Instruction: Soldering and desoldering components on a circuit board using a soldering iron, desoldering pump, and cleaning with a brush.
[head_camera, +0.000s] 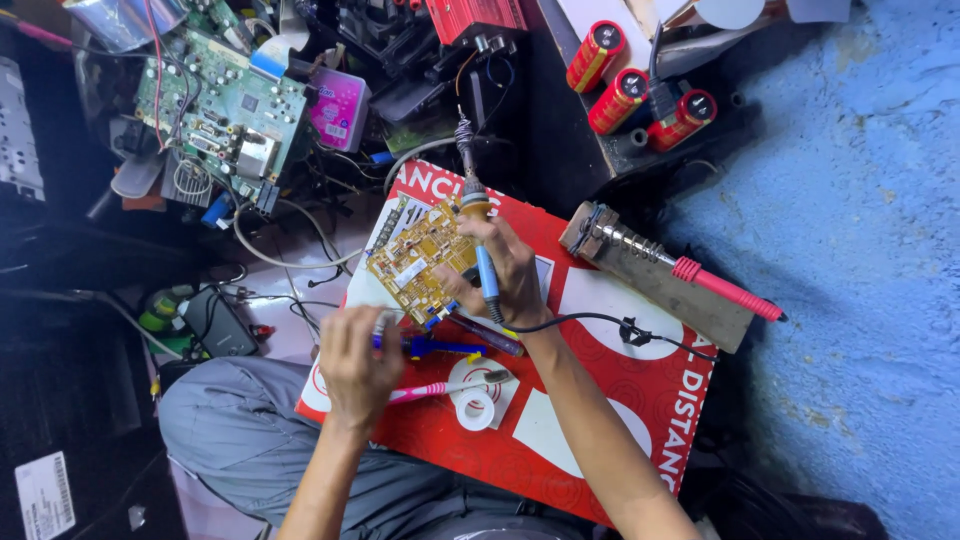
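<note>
Yellow circuit board (420, 258), light, stiff, fragile, best gripped by its edges, on the red desk (620, 400); right hand (505, 272) clamps blue-handled soldering iron (486, 270), left hand (355, 362) closed on something hidden.

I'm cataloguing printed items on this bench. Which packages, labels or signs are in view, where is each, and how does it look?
Red sign board: under the hands, flat, white circles and lettering.
Pink package: upper left beside the green circuit board, squarish, with a white label.
White barcode sticker: bottom left, rectangular, on a dark casing.
</note>
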